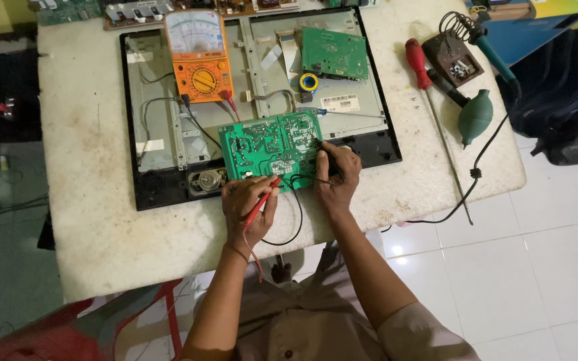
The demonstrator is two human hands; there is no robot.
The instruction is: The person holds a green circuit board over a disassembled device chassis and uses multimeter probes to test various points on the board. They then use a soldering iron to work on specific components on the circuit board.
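two probes on a green board

head view: left hand (249, 204) pinches the red probe (262, 200), right hand (336, 172) grips the black probe (321, 152) on the green circuit board (272, 147), six o'clock of the orange multimeter (199, 57); the board looks light, stiff, fragile, best held by its edges.

Green circuit board (275, 148) flat, red probe (260, 203) and black probe (325, 155) on it

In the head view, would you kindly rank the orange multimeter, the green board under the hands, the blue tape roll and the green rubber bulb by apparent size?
1. Green board
2. Orange multimeter
3. Green rubber bulb
4. Blue tape roll
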